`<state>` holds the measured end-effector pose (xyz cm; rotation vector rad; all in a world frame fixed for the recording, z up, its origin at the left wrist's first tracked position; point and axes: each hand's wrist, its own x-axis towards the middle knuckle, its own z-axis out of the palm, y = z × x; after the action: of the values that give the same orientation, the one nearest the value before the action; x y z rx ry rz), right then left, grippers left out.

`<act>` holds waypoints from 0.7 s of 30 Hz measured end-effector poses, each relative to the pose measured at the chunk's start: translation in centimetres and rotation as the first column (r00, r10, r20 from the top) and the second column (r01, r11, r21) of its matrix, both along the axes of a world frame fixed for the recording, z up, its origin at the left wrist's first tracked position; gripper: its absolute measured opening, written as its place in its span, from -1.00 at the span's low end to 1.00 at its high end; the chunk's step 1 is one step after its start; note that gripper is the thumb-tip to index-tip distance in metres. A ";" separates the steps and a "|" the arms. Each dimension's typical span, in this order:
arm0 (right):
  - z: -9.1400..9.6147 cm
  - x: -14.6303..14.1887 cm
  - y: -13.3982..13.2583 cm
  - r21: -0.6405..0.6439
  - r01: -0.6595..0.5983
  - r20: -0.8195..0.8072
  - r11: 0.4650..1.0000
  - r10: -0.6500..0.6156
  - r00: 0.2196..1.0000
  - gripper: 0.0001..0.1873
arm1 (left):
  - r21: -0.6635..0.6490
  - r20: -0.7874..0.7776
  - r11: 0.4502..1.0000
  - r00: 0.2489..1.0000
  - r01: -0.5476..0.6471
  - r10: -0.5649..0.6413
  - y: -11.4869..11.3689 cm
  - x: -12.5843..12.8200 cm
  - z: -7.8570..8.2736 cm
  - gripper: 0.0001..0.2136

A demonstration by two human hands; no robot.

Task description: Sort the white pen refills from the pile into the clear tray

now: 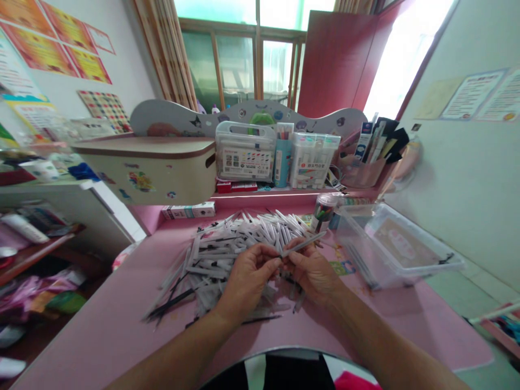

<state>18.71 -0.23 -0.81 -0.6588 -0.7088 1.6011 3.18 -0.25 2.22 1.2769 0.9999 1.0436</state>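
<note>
Across a pink tabletop [357, 330] there's a big messy heap of pale pen barrels and dark thin sticks [227, 249], with a see-through plastic bin [430, 271] off to the right. Left hand [249, 279] and right hand [312, 273] are together at the heap's near side, and a little jar of pens [324, 212] stands just behind. Smallest is the slim pale tube [307, 242], up at a slant: right fingers pinch it along its length, left fingers are closed on its lower end; any tiny part there's too small to make out. Honestly, a slippy pinch could drop it among lookalikes, pushing crooked might bend it, and a careless wrist could scatter loose sticks.
</note>
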 end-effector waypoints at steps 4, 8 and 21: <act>0.1 0.0 -0.1 0.016 -0.015 0.049 1.000 0.014 0.999 -0.75 | 0.104 -0.087 0.995 0.996 0.005 0.004 -0.2 -0.3 0.2 -0.94; -0.1 0.1 -0.1 0.018 -0.029 0.066 0.999 0.028 0.997 -0.74 | 0.354 -0.333 0.932 0.942 0.075 0.051 -0.3 -1.0 0.2 -0.93; 0.6 0.5 -0.5 0.091 -0.099 0.028 0.991 0.097 0.995 -0.74 | 0.601 -0.506 0.785 0.831 0.150 0.229 -0.3 -1.6 0.2 -0.91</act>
<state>19.18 -0.75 -0.19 -0.5830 -0.8386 1.6421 1.60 -0.59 2.44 2.2206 1.1580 1.1014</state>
